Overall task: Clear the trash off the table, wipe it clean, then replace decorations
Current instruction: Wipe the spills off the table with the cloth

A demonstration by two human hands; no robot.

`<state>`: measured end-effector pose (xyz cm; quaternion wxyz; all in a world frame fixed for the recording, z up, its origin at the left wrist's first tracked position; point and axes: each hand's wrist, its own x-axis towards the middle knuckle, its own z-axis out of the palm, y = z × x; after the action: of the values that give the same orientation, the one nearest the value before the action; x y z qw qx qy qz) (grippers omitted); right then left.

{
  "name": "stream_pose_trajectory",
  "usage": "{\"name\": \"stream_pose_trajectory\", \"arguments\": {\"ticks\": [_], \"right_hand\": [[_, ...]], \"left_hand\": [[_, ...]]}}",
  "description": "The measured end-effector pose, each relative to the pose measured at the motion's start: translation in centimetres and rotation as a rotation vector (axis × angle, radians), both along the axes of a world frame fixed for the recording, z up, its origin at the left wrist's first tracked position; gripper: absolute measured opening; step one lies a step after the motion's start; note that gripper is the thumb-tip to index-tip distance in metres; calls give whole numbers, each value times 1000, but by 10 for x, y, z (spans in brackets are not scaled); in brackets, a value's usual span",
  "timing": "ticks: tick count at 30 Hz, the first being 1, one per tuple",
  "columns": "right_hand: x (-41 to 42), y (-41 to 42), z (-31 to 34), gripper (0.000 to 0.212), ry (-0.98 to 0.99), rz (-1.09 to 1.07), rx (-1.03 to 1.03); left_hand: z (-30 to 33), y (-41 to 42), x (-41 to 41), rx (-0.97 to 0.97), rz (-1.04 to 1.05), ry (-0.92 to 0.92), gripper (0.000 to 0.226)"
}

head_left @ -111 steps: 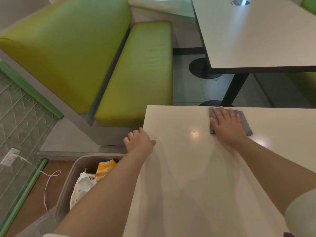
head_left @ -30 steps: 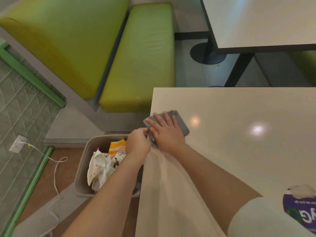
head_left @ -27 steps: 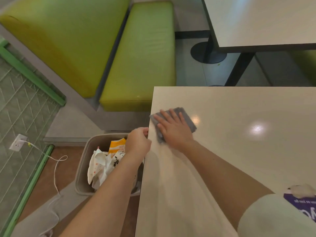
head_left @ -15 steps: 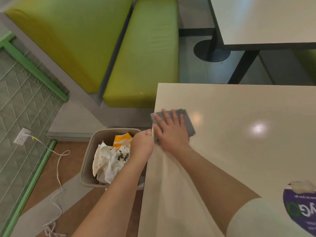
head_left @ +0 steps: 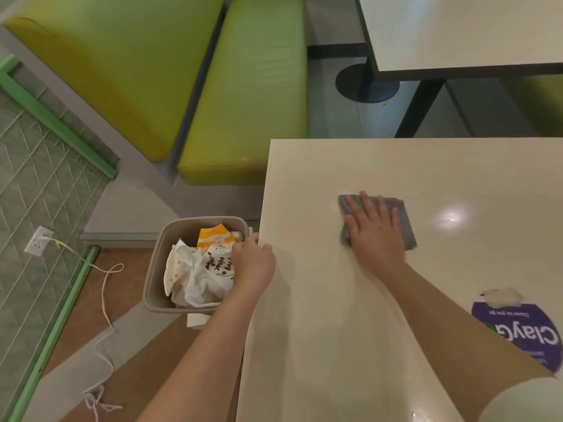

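Observation:
My right hand (head_left: 375, 233) lies flat, fingers spread, pressing a grey cloth (head_left: 403, 217) onto the cream table (head_left: 350, 330) near its middle. My left hand (head_left: 253, 263) curls over the table's left edge, thumb on top, and grips that edge. Just left of the table, on the floor, stands a beige trash bin (head_left: 154, 278) filled with crumpled white and orange wrappers (head_left: 201, 266). A round purple sticker (head_left: 524, 333) with white lettering shows on the table at the right, partly hidden by my right arm.
A green bench seat (head_left: 249, 95) stands beyond the table's far left corner. Another pale table (head_left: 457, 28) on a dark pedestal is at the upper right. A white cable (head_left: 105, 287) runs from a wall socket (head_left: 38, 240) across the floor at left.
My right hand has slid the grey cloth to the right, away from the table's left edge toward its middle. My left hand stays on the edge above the bin.

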<state>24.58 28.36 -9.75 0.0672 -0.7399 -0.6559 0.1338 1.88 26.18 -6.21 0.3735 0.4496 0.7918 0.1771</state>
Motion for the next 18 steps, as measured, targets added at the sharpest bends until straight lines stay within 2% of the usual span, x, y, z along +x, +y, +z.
{"name": "stream_pose_trajectory", "arguments": {"ticks": [4,8,11,14,18], "right_hand": [[-31,-2,2,52,-23,-89,-32],[-107,-24,4,58,4,195,-25],[-134,-40,7,68,32,349,-34],[-116,-37,8,65,41,400,-29],[-53,-45,3,48,8,233,-13]], "left_hand": [[5,-13,-2,12,44,-88,39],[7,-21,-10,32,26,-132,41],[10,-24,-15,40,19,-176,39],[9,-27,-17,41,19,-180,40],[5,-38,-21,-25,20,-130,41]]}}
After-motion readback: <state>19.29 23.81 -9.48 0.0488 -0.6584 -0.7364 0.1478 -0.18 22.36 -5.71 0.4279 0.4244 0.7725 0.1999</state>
